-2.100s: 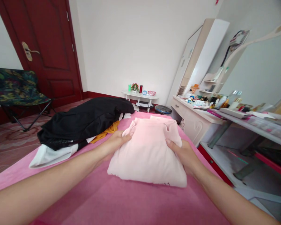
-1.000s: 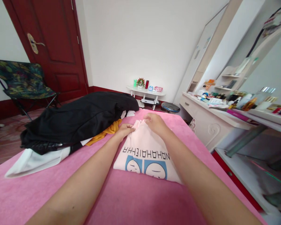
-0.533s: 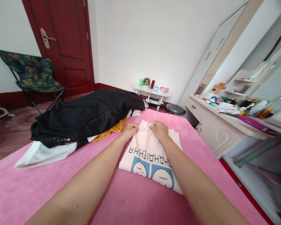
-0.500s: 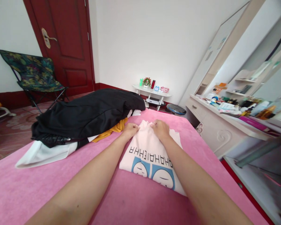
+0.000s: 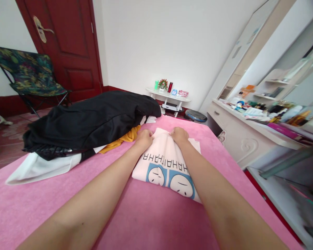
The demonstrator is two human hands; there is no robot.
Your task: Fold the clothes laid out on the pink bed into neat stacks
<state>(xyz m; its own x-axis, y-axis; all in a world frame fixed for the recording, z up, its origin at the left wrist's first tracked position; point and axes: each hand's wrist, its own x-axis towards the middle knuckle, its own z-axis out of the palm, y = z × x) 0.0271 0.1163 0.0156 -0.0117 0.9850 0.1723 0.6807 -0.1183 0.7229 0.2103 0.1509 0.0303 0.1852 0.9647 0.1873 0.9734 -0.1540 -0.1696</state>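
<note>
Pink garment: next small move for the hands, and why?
Probably a gentle outward pull by the left hand and right hand, to flatten the pink garment. Both hands are at its far edge, one toward each side, and the fabric between them looks slightly creased, with the black lettering appearing uneven.

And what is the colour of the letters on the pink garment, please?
The letters on the garment are black; the head view shows them best.
</note>
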